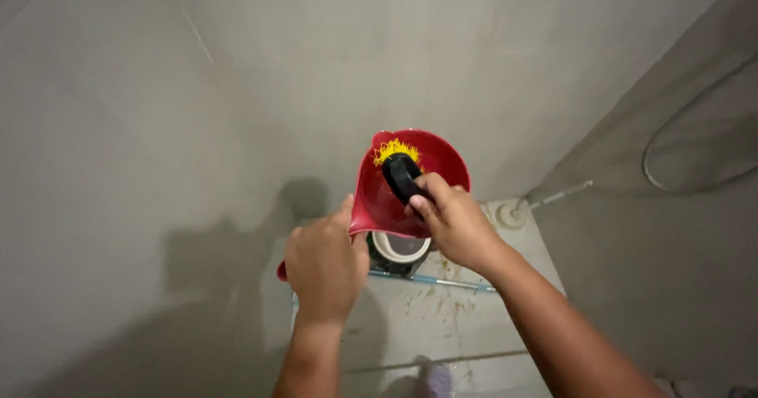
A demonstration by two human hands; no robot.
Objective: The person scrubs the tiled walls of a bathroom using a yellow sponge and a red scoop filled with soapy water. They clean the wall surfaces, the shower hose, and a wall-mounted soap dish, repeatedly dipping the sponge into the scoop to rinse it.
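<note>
My left hand [324, 264] grips the rim and handle side of a red plastic mug [442, 165], which is tipped so its mouth faces me. My right hand [454, 220] holds a black-handled brush [401, 175] with yellow bristles [395, 149]. The bristles press against the inside of the mug near its upper left wall. Both hands are held out in front of a grey tiled wall.
Below the mug a white round container [400, 247] stands on a stained tiled ledge [442, 311]. A white round drain fitting [511, 215] and a thin pipe [562, 195] lie at the ledge's right end. A hose [671, 129] curves along the right wall.
</note>
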